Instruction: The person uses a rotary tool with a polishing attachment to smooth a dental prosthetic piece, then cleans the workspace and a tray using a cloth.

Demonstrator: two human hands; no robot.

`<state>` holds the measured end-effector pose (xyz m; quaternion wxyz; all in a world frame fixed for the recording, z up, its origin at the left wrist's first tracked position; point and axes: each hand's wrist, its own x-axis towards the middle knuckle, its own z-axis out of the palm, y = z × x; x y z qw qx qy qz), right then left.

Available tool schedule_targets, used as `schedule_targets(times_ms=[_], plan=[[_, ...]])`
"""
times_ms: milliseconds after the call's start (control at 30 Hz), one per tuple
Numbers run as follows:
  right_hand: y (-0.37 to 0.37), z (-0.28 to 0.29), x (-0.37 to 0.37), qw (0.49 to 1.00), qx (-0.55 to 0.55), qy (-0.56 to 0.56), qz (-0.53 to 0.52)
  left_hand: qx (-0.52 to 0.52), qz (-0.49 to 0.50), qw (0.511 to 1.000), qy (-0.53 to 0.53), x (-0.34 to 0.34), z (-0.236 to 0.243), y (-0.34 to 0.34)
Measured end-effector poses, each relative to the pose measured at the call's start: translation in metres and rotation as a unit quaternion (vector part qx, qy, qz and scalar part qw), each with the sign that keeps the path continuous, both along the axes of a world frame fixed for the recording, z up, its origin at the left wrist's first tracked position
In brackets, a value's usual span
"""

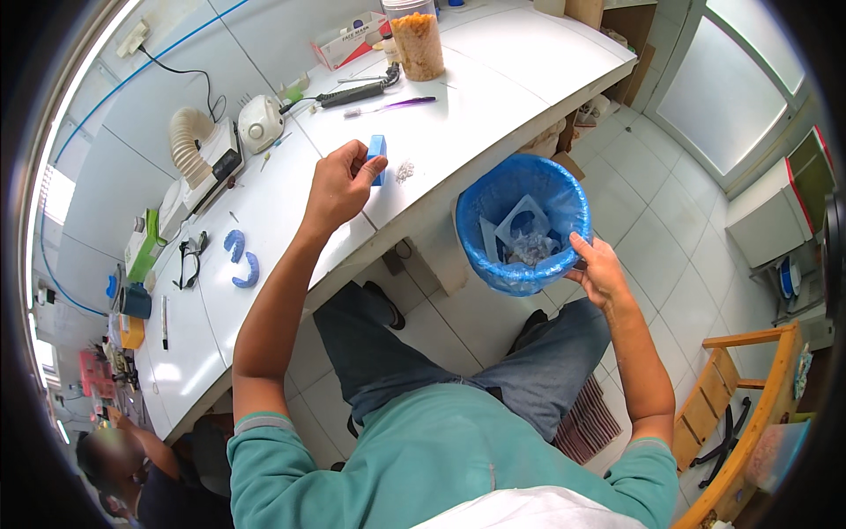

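Note:
My left hand (342,185) pinches a small blue rectangular block (377,148) between thumb and fingers, held on edge at the white tabletop. Just right of the block lies a little heap of pale crumbs (404,170). At the table's front edge, my right hand (601,271) grips the rim of a bin lined with a blue plastic bag (511,284), thumb over the lip and fingers outside. The bin is tilted so that its inside shows. In it are white frame-like pieces (526,217) and crumpled scraps (530,248).
Blue horseshoe-shaped pieces (247,271) lie left on the white table (291,207). Behind are a hosed machine (194,145), a purple toothbrush (397,107), a dark handpiece (352,93) and a tub of orange bits (418,44). Another person (132,467) sits lower left; a wooden chair (714,397) stands right.

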<state>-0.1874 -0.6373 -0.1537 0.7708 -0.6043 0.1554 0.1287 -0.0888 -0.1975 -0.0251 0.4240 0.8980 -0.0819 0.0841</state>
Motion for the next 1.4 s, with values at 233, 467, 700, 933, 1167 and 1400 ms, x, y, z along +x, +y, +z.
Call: schedule_targets(times_ms=[233, 467, 700, 933, 1167, 1400], plan=[[0.005, -0.007, -0.003, 1.0, 0.029, -0.003, -0.009, 0.012, -0.015, 1.0, 0.006, -0.003, -0.008, -0.013], [0.01, -0.01, -0.003, 0.998, 0.055, 0.003, -0.01, 0.029, -0.039, 0.995, 0.085, 0.009, -0.004, -0.02], [0.004, -0.016, 0.001, 0.996, 0.09, -0.003, 0.004, -0.046, -0.112, 0.987, 0.102, 0.016, -0.013, -0.009], [0.004, -0.016, 0.001, 0.994, 0.106, -0.004, -0.001, -0.012, -0.133, 0.984, 0.118, 0.021, -0.006, -0.024], [0.006, -0.017, 0.001, 0.993, 0.119, -0.003, -0.005, -0.019, -0.157, 0.98, 0.118, 0.028, -0.009, -0.038], [0.007, -0.017, 0.001, 0.993, 0.114, 0.009, -0.022, -0.015, -0.196, 0.975, 0.107, 0.036, -0.008, -0.07]])
